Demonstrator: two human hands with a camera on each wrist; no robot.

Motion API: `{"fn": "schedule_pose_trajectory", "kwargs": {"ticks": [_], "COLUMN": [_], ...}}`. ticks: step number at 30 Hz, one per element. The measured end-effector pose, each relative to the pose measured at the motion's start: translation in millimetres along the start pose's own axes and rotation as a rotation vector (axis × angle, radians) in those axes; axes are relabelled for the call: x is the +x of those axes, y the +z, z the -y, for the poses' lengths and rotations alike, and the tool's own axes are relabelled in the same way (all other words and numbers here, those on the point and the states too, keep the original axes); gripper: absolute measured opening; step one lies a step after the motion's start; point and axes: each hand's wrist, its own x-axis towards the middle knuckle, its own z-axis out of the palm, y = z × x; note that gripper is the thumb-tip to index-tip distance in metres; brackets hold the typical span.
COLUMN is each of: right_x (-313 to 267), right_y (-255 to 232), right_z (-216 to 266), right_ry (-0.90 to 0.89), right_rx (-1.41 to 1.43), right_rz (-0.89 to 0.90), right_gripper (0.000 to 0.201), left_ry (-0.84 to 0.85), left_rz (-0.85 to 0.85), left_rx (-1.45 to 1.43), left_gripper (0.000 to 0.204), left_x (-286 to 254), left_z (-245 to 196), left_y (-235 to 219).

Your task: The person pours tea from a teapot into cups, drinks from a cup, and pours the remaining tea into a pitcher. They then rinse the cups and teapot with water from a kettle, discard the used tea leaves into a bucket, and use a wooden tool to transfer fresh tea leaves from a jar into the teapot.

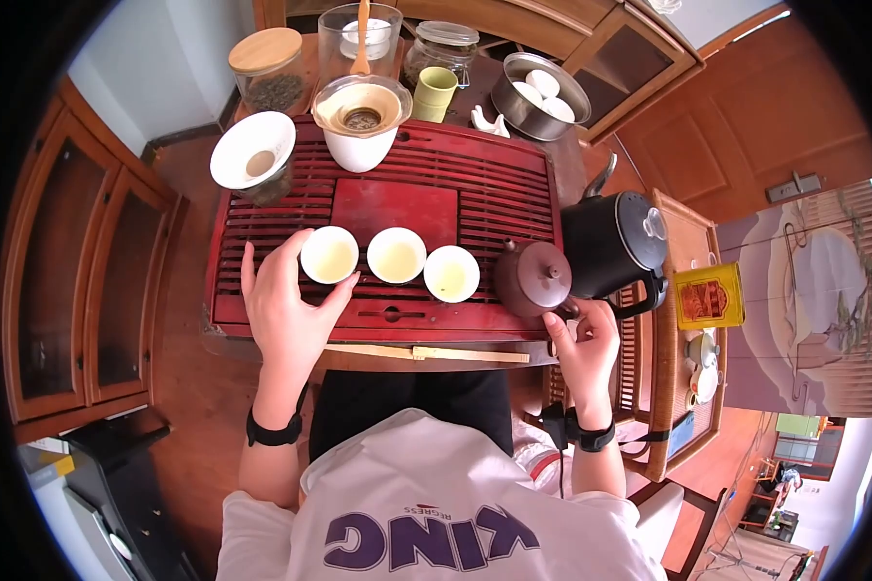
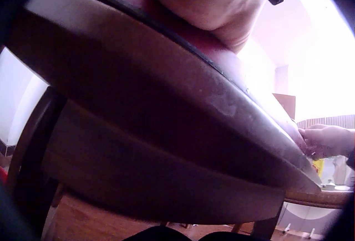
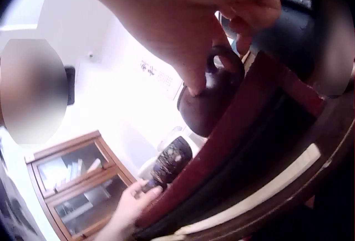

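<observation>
Three small white teacups with pale yellow tea stand in a row on a red slatted tea tray. My left hand holds the leftmost teacup between thumb and fingers at its sides. The middle teacup and the right teacup stand beside it. At the tray's right end, my right hand grips a dark brown clay teapot by its handle. In the right wrist view the thumb presses against the teapot; the left wrist view shows mostly the table edge.
A black kettle stands right of the teapot. Behind the cups are a white cup with a strainer, a white bowl, a lidded glass jar and a metal bowl. Bamboo tongs lie along the front edge.
</observation>
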Motion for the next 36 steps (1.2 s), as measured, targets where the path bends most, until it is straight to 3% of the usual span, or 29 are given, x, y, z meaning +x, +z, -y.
{"fn": "schedule_pose_trajectory", "kwargs": {"ticks": [2, 4, 6, 8, 9, 16, 19, 26, 36], "right_x": [-0.5, 3.1, 9.4, 15.5, 18.7, 27.2, 28.7, 29.2, 64.3], "right_y": [1.7, -1.4, -10.7, -21.2, -23.2, -7.5, -6.1, -8.4, -33.9], "right_z": [-11.0, -6.2, 4.5, 7.5, 10.9, 20.3, 29.4, 11.9, 55.7], "right_ry": [0.023, 0.244, 0.229, 0.416, 0.440, 0.361, 0.446, 0.434, 0.271], "right_rx": [0.099, 0.504, 0.542, 0.540, 0.500, 0.358, 0.402, 0.654, 0.749], "right_rz": [0.026, 0.180, 0.232, 0.455, 0.478, 0.344, 0.259, 0.193, 0.404], "right_gripper": [0.041, 0.028, 0.023, 0.027, 0.031, 0.038, 0.038, 0.032, 0.030], "left_ry": [-0.001, -0.002, -0.002, 0.000, 0.002, 0.002, -0.001, 0.016, 0.013], "left_rz": [0.001, 0.004, 0.006, -0.004, -0.003, 0.003, 0.004, -0.010, -0.009], "left_rx": [-0.003, -0.004, -0.005, -0.006, -0.005, 0.000, -0.002, -0.007, -0.029], "left_gripper": [0.059, 0.059, 0.059, 0.058, 0.058, 0.058, 0.058, 0.060, 0.060], "left_x": [-0.1, -0.2, -0.2, -0.2, 0.1, -0.3, -0.3, -0.4, 0.2], "left_z": [0.3, 0.0, -0.4, -0.7, -1.5, 1.1, 0.8, 1.5, 0.4], "left_y": [0.0, -0.1, -0.2, 0.0, -0.3, 0.3, -0.5, 0.9, -0.5]}}
